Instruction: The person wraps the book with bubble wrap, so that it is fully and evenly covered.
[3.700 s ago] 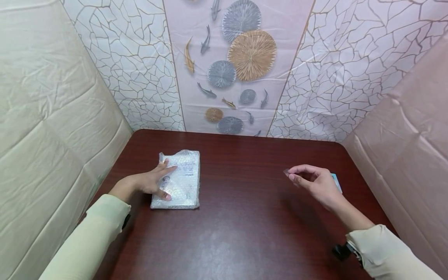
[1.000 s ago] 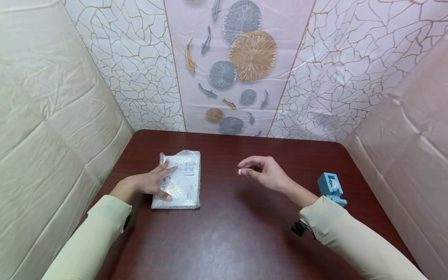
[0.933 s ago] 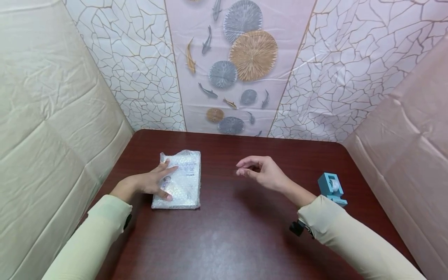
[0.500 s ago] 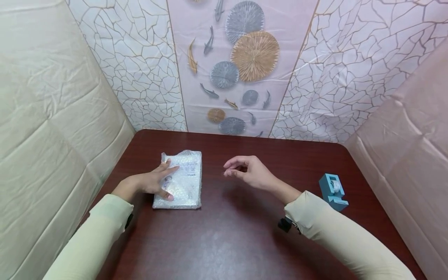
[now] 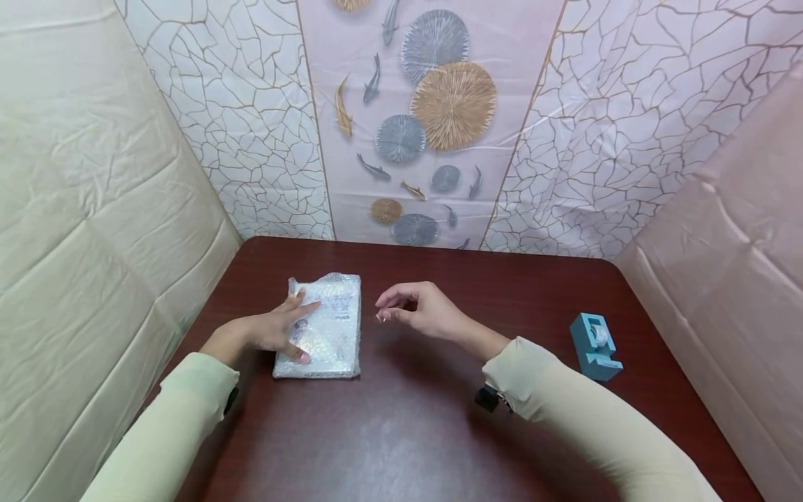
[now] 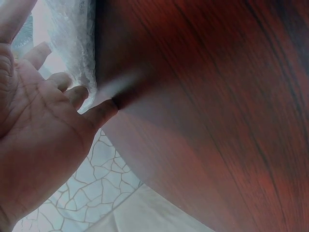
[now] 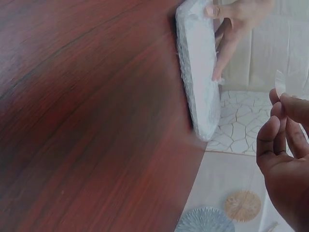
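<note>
A flat white package in bubble wrap (image 5: 332, 341) lies on the left half of the table. My left hand (image 5: 272, 331) rests on its left side with fingers and thumb spread; in the left wrist view the little finger reaches the tabletop beside the wrap (image 6: 79, 38). Just right of the package, above the table, my right hand (image 5: 417, 310) pinches a short strip of clear tape (image 7: 279, 82) between thumb and index finger. The strip's free end sticks out past the fingertips. Its other fingers are bent and hold nothing.
A teal tape dispenser (image 5: 594, 346) with a roll of clear tape stands near the right edge of the dark wooden table (image 5: 376, 432). Padded cloth walls rise at the left (image 5: 94, 230) and right, with a patterned curtain (image 5: 263, 125) behind.
My right hand has moved left from beside the tape dispenser to just right of the package, carrying the tape strip. My left hand has stayed on the package.
</note>
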### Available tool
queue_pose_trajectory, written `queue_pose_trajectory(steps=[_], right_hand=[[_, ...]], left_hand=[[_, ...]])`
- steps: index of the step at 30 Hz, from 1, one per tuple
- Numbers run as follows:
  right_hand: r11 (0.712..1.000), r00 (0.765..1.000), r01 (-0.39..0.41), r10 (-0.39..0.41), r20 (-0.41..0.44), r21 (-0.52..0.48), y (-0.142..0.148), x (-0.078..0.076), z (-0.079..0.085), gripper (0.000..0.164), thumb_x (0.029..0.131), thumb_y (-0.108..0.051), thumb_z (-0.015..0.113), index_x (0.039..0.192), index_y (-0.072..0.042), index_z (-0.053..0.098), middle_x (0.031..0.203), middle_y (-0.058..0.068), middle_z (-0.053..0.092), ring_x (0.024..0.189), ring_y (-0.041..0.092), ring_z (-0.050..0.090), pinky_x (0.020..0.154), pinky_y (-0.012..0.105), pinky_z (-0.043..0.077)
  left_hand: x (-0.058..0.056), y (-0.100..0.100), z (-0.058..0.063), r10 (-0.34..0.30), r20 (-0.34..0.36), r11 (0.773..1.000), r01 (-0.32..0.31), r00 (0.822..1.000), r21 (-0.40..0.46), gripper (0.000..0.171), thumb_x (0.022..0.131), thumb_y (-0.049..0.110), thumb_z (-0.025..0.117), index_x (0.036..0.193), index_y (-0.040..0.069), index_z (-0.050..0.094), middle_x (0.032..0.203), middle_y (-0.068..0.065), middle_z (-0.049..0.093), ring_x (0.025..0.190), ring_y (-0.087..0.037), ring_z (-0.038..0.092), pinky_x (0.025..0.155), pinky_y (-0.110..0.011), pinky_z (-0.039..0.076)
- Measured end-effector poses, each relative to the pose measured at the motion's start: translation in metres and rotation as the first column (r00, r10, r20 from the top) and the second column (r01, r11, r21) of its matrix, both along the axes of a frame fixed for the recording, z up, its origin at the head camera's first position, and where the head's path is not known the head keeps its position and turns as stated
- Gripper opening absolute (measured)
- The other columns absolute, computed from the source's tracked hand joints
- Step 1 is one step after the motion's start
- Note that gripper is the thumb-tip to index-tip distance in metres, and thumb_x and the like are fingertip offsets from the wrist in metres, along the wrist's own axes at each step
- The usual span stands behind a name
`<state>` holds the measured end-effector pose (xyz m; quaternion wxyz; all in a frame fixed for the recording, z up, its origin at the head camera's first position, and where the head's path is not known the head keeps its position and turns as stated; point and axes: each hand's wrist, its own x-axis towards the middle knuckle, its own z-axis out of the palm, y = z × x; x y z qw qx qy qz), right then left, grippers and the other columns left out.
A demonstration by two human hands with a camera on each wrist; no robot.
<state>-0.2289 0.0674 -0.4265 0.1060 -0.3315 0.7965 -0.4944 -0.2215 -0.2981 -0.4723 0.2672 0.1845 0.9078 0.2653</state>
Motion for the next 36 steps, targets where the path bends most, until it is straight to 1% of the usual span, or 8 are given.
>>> queue_pose_trajectory(steps=[7,11,15,19,22,29,33,36], right_hand=[[0.999,0.998,-0.012,0.015,-0.066,0.039,-0.018,-0.004,-0.002,0.017,0.100,-0.004,0.081,0.116,-0.010,0.081,0.099,0.008,0.082,0.087,0.020,0.074,0.074,0.029,0.056],[0.999,0.997,-0.013,0.017,-0.081,0.041,-0.026,-0.007,-0.001,0.016,0.100,-0.006,0.081,0.116,-0.010,0.081,0.098,0.005,0.081,0.085,0.017,0.072,0.076,0.033,0.057],[0.999,0.996,-0.023,0.026,-0.082,0.037,-0.033,-0.009,0.002,0.016,0.100,-0.006,0.080,0.117,-0.007,0.081,0.098,0.008,0.081,0.084,0.012,0.069,0.076,0.030,0.057],[0.999,0.997,-0.029,0.032,-0.073,0.040,-0.039,-0.010,0.003,0.016,0.100,-0.003,0.080,0.116,-0.002,0.080,0.099,0.013,0.081,0.083,0.014,0.069,0.076,0.028,0.056],[0.998,0.997,-0.028,0.032,-0.075,0.048,-0.042,-0.011,0.003,0.015,0.099,-0.003,0.081,0.114,-0.002,0.080,0.099,0.017,0.080,0.083,0.016,0.070,0.076,0.026,0.056],[0.997,0.997,-0.044,0.048,-0.066,0.064,-0.047,-0.012,0.000,0.015,0.099,0.001,0.080,0.113,-0.003,0.079,0.099,0.018,0.080,0.085,0.011,0.070,0.078,0.029,0.057],[0.997,0.999,-0.041,0.043,-0.031,0.066,-0.046,-0.012,-0.001,0.016,0.099,0.001,0.080,0.113,-0.008,0.079,0.101,0.018,0.080,0.087,0.018,0.073,0.076,0.029,0.058],[0.997,0.999,-0.035,0.037,-0.026,0.074,-0.046,-0.011,-0.003,0.017,0.099,0.000,0.080,0.114,-0.008,0.079,0.100,0.013,0.081,0.089,0.025,0.074,0.074,0.026,0.056]], left_hand=[[0.002,-0.002,0.002,-0.001,0.000,1.000,0.001,1.000,0.003,0.124,0.085,0.037,0.096,0.178,0.014,0.017,0.183,-0.026,-0.018,0.169,-0.054,-0.016,0.132,-0.079,0.005],[0.003,-0.004,0.005,0.007,0.004,1.000,-0.007,1.000,0.000,0.124,0.085,0.037,0.096,0.178,0.014,0.017,0.183,-0.026,-0.018,0.169,-0.054,-0.016,0.132,-0.079,0.004],[0.002,-0.006,0.005,0.016,0.002,1.000,-0.016,1.000,-0.014,0.124,0.086,0.039,0.096,0.178,0.016,0.017,0.183,-0.025,-0.018,0.169,-0.053,-0.016,0.132,-0.080,0.005],[0.001,-0.009,0.005,0.013,-0.007,1.000,-0.013,1.000,-0.029,0.124,0.086,0.041,0.095,0.179,0.016,0.016,0.183,-0.026,-0.018,0.169,-0.054,-0.015,0.132,-0.079,0.006],[0.001,-0.010,0.004,0.007,-0.015,0.999,-0.007,1.000,-0.035,0.123,0.087,0.041,0.095,0.178,0.015,0.017,0.183,-0.027,-0.017,0.169,-0.054,-0.014,0.133,-0.078,0.006],[-0.001,-0.010,0.003,0.004,-0.015,0.999,-0.005,1.000,-0.037,0.123,0.087,0.041,0.095,0.178,0.015,0.017,0.183,-0.027,-0.017,0.169,-0.054,-0.014,0.133,-0.077,0.005],[-0.004,-0.007,-0.001,-0.012,-0.018,0.999,0.011,1.000,-0.045,0.123,0.088,0.043,0.094,0.178,0.016,0.016,0.183,-0.027,-0.016,0.170,-0.053,-0.013,0.134,-0.076,0.006],[-0.006,-0.004,-0.002,-0.021,-0.015,0.999,0.020,1.000,-0.044,0.124,0.087,0.044,0.094,0.179,0.016,0.016,0.183,-0.026,-0.017,0.170,-0.053,-0.013,0.134,-0.076,0.006]])
